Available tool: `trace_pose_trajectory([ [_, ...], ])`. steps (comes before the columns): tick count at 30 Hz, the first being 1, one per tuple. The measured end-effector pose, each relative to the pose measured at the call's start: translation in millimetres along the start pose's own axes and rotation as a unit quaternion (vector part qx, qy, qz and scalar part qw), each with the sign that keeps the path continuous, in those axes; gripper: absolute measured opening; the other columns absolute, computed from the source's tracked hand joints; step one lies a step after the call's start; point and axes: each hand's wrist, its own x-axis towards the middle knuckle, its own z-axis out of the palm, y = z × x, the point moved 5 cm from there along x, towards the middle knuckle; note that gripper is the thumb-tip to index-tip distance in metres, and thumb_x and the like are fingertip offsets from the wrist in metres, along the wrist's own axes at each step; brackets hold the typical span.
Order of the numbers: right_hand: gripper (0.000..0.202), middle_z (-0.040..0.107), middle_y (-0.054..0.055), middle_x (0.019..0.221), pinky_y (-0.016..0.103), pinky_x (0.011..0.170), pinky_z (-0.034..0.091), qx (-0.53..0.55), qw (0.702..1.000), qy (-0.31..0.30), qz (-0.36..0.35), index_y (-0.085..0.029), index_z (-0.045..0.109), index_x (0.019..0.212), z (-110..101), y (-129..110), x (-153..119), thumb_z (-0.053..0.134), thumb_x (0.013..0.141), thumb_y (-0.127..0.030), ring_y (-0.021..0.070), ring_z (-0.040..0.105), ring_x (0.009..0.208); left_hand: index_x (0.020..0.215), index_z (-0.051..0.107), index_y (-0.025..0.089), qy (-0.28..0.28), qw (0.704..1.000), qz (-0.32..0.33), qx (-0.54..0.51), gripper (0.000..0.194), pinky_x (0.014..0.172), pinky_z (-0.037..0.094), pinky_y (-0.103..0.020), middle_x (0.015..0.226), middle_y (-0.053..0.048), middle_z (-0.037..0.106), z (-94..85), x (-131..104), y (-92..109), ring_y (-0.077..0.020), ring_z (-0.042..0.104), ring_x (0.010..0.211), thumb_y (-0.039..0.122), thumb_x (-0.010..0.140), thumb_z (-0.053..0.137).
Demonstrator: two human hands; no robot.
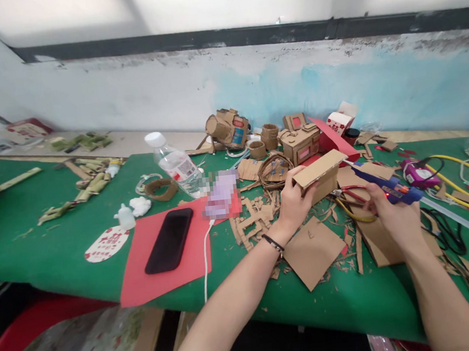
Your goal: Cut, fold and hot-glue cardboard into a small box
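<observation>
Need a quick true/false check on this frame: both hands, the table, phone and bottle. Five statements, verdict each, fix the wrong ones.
1. The left hand holds a cardboard piece. True.
2. Only one hand is holding something. False: the right hand has a blue glue gun.
3. The table has a green surface. True.
4. There is no bottle on the table. False: a clear plastic bottle with a white cap is there.
5. A black phone lies on a red sheet. True.
</observation>
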Motion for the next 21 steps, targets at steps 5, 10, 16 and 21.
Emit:
trace_pose_trajectory([
  [5, 0.062, 0.073, 0.005, 0.069, 0.037, 0.069, 0.051, 0.051, 0.998, -0.030, 0.006, -0.022, 0.077, 0.081, 3, 5, 0, 0.069, 0.084, -0.083, 0.0266, 0.069, 0.069, 0.130, 0.060, 0.020, 0.001, 1.000, 0.005, 0.004, 0.025, 0.107, 0.062, -0.036, 0.134, -0.013, 0.067, -0.8, 1, 2, -0.0230, 0.073, 0.122, 0.031, 0.108, 0.064],
  [10, 0.058, 0.071, 0.002, 0.071, 0.034, 0.067, 0.051, 0.084, 0.995, -0.055, -0.022, -0.021, 0.079, 0.100, 6, 1, -1, 0.070, 0.089, -0.077, 0.0225, 0.066, 0.067, 0.130, 0.061, 0.020, -0.001, 1.000, -0.008, -0.006, 0.025, 0.107, 0.062, -0.037, 0.133, -0.013, 0.068, -0.9, 1, 2, -0.0243, 0.073, 0.124, 0.030, 0.107, 0.065],
  [16, 0.057, 0.067, 0.002, 0.062, 0.037, 0.069, 0.055, 0.069, 0.997, -0.034, -0.020, -0.022, 0.076, 0.089, 5, 9, 3, 0.069, 0.089, -0.079, 0.0259, 0.069, 0.066, 0.129, 0.061, 0.020, -0.001, 1.000, 0.001, -0.001, 0.024, 0.107, 0.062, -0.037, 0.133, -0.013, 0.068, -0.8, 1, 2, -0.0238, 0.073, 0.124, 0.031, 0.108, 0.064],
  [21, 0.058, 0.068, 0.002, 0.062, 0.039, 0.068, 0.056, 0.025, 0.999, -0.009, -0.030, -0.025, 0.075, 0.083, 4, 16, 6, 0.064, 0.089, -0.082, 0.0291, 0.071, 0.067, 0.129, 0.061, 0.019, 0.010, 1.000, 0.014, -0.010, 0.025, 0.108, 0.062, -0.037, 0.136, -0.014, 0.067, -1.6, 1, 3, -0.0243, 0.072, 0.125, 0.030, 0.107, 0.065],
])
